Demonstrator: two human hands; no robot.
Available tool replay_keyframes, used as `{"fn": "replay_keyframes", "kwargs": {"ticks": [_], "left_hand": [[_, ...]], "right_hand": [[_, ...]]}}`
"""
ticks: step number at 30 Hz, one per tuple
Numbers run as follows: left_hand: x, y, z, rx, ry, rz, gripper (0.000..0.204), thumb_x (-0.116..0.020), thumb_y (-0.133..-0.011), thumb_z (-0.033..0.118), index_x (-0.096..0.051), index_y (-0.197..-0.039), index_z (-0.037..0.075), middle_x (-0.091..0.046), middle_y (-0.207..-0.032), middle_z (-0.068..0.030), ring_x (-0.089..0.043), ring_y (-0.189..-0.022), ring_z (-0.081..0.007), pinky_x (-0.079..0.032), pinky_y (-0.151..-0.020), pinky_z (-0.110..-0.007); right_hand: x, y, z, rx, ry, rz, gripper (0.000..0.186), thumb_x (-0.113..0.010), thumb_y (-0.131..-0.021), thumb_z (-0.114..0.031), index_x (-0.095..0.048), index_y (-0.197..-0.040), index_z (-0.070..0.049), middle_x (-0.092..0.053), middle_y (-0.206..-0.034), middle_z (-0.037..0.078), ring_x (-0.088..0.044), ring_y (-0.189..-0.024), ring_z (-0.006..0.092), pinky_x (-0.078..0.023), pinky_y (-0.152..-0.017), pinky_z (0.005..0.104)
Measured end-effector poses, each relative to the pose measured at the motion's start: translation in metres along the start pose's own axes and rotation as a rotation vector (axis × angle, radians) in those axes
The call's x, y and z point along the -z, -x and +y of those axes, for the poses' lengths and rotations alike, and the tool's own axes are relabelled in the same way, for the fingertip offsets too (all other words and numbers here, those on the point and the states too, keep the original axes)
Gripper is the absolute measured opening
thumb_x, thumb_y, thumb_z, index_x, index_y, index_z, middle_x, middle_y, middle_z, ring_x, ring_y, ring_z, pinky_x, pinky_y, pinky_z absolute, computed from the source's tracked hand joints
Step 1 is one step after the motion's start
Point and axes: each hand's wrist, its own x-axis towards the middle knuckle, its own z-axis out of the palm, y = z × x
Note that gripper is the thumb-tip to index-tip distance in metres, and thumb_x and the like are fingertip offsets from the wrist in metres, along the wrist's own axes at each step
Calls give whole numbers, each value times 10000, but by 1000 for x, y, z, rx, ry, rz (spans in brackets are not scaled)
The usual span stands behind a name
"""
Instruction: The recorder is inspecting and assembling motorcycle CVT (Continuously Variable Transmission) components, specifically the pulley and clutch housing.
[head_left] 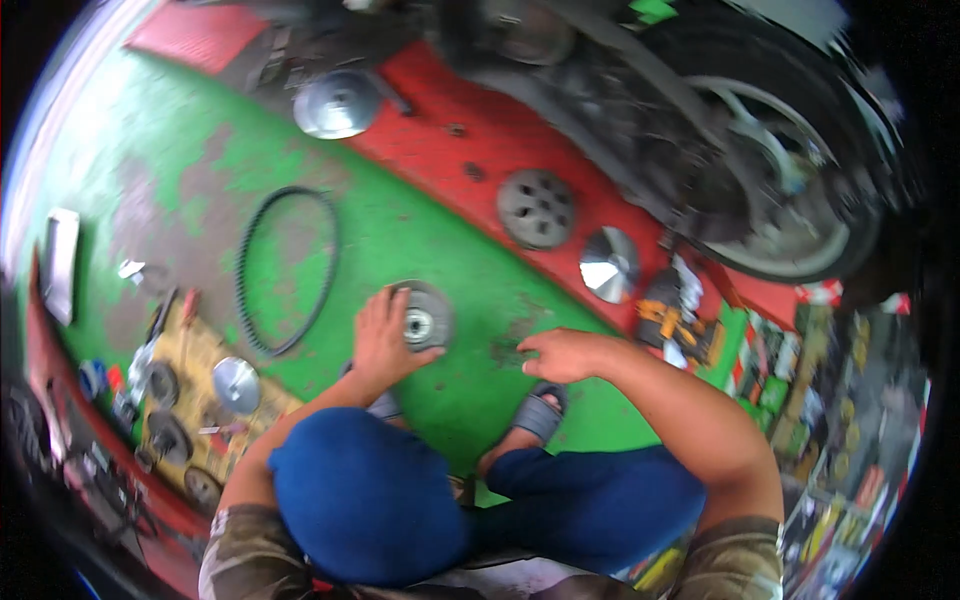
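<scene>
My left hand (pixel 382 338) grips the left side of a round grey metal clutch part (pixel 432 310), fingers over its far edge and thumb along its near edge. A lighter ring shows at the part's centre. My right hand (pixel 566 354) hovers over the green floor to the right of it, thumb and forefinger apart, nothing visible between them. Left of my left hand, a black drive belt (pixel 241 262) lies in a loop. On the red platform beyond sit a grey holed drum (pixel 537 209) and a shiny conical pulley disc (pixel 609 265).
A motor scooter's rear wheel (pixel 770 150) stands at the far right. An orange-and-black power tool (pixel 672 312) lies near the platform's edge. Another shiny disc (pixel 338 104) rests at the far left. Cardboard (pixel 200 350) with several parts lies left; tool trays (pixel 835 420) stand right.
</scene>
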Motion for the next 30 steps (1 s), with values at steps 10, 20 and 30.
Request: {"fn": "replay_keyframes", "kwargs": {"ticks": [10, 20, 30], "left_hand": [[-20, -8, 23, -90, -107, -71, 1215, -951, -571, 367, -326, -1555, 25, -362, -1511, -313, -385, -1392, -479, -346, -1150, -564], [-12, -11, 18, -9, 43, -172, 1145, -925, -636, 309, -315, -1585, 116, -377, -1508, -277, -382, -1407, -471, -350, -1177, -534], [-26, 6, -14, -130, -214, -178, 1290, -946, -588, 331, -206, -1636, 194, -344, -1529, -320, -361, -1423, -463, -297, -1196, -550]], "right_hand": [[-6, 202, 190, -809, -99, -251, 455, -566, -971, -387, -735, -1016, 34, -759, -939, 172, -733, -770, 277, -573, -762, 439], [22, 166, 357, -492, 521, 544, 470, -652, -936, -236, -623, -1303, 57, -661, -1260, 294, -610, -1205, 469, -482, -1055, 484], [67, 98, 290, -601, 171, 538, 575, -553, -916, -76, -488, -1470, 64, -476, -1535, 272, -424, -1445, 413, -304, -1212, 429]]}}
